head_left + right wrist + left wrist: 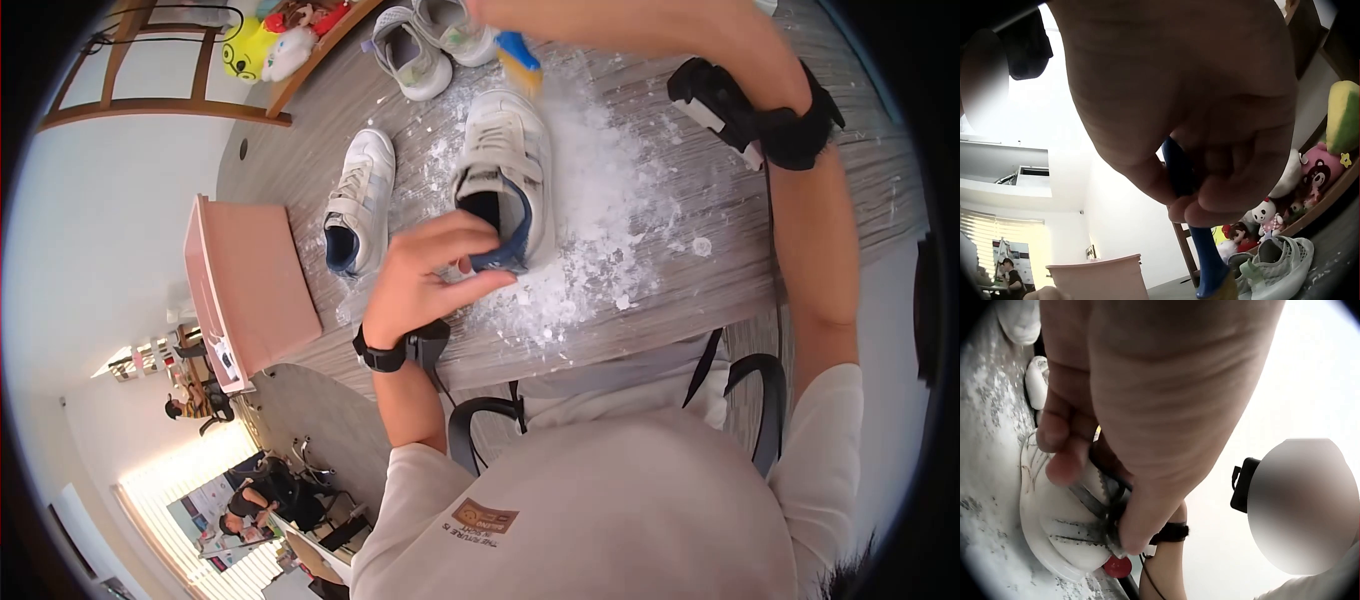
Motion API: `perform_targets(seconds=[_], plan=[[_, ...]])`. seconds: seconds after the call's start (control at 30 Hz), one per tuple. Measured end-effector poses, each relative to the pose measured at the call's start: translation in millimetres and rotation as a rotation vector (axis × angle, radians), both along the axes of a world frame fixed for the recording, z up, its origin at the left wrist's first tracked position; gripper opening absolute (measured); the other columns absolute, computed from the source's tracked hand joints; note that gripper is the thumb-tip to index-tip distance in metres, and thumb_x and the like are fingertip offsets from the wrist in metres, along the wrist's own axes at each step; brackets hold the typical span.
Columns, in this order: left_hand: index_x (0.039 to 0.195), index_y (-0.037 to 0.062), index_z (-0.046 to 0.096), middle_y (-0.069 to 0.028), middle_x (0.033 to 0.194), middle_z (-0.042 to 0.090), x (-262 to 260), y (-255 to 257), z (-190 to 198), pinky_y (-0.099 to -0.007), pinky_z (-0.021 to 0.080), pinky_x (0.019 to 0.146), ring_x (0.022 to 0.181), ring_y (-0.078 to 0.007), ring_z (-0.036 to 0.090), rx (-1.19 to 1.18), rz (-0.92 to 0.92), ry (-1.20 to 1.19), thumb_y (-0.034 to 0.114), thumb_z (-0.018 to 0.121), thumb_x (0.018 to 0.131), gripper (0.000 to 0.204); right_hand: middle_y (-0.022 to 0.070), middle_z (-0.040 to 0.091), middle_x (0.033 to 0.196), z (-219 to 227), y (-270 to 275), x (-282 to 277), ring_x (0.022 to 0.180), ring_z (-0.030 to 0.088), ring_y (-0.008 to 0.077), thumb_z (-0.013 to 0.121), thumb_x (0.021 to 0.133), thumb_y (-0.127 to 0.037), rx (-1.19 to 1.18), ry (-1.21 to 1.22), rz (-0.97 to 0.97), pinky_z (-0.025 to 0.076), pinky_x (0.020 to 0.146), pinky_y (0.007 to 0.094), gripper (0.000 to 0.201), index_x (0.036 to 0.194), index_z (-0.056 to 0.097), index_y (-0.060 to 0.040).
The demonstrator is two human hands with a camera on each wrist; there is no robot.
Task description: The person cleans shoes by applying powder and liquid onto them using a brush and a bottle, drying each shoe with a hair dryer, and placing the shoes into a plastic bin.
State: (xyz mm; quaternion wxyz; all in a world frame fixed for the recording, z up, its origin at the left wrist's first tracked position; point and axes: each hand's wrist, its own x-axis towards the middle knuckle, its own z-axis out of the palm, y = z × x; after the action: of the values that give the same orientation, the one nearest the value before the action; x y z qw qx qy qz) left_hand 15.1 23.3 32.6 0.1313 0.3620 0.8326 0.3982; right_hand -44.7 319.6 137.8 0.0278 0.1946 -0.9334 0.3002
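A white shoe [500, 130] with a strap and dark blue lining sits on the powdery table, toe pointing away. My left hand [425, 270] holds its heel, thumb outside the collar and fingers at the opening; the left wrist view shows the same hand [1147, 394] over the shoe. In the right wrist view, my right hand [1191, 106] has its fingers curled round the blue handle of a brush [1209, 259]. The head view shows the brush's yellow bristles [522, 78] just beyond the shoe's toe, while the top edge cuts off most of that hand.
Its matching white shoe [360, 180] stands to the left. Another pair of pale shoes [412, 62] is at the far edge, near plush toys [262, 50] on a wooden shelf. A pink bin [262, 285] stands at the left. White powder [590, 220] and flakes cover the wood-grain table.
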Motion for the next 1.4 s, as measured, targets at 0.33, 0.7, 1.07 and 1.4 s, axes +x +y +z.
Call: perform_targets(seconds=[0.33,0.7,1.07,1.4], plan=[[0.091,-0.0049,0.067,-0.0124,0.102,0.067,-15,-22,-17,-0.0337,0.046,0.084,0.094,-0.0215,0.06,0.413,0.115,-0.193,0.007,0.083,0.077,0.024,0.0175,0.059,0.066,3,13,-6,0.062,0.058,0.0279,0.057,0.091,-0.03,-0.078,0.06,0.055,0.048,0.064,0.0398,0.04,0.073,0.06,0.0059],[0.096,-0.0053,0.067,-0.0113,0.105,0.062,-24,-36,-42,-0.0314,0.043,0.085,0.097,-0.0198,0.057,0.688,0.174,-0.378,0.033,0.08,0.082,0.043,0.0137,0.061,0.063,10,24,15,0.057,0.057,0.0234,0.057,0.092,-0.035,-0.146,0.057,0.041,0.046,0.06,0.0371,0.044,0.07,0.061,0.0032],[0.137,-0.0118,0.053,-0.0216,0.134,0.063,-32,-60,-61,-0.0433,0.048,0.107,0.122,-0.0306,0.063,0.781,0.243,-0.465,0.044,0.077,0.087,0.078,0.0121,0.063,0.066,22,16,12,0.059,0.059,0.0219,0.057,0.092,-0.032,-0.284,-0.048,0.106,0.047,0.061,0.0347,0.042,0.07,0.062,0.0035],[0.15,-0.0036,0.043,-0.0173,0.149,0.053,-25,-46,-47,-0.0454,0.041,0.113,0.135,-0.0309,0.054,0.814,0.263,-0.469,0.039,0.058,0.1,0.067,0.0061,0.067,0.071,11,-2,13,0.065,0.062,0.0161,0.057,0.094,-0.033,-0.53,-0.21,0.414,0.049,0.066,0.0303,0.038,0.077,0.066,-0.0002]])
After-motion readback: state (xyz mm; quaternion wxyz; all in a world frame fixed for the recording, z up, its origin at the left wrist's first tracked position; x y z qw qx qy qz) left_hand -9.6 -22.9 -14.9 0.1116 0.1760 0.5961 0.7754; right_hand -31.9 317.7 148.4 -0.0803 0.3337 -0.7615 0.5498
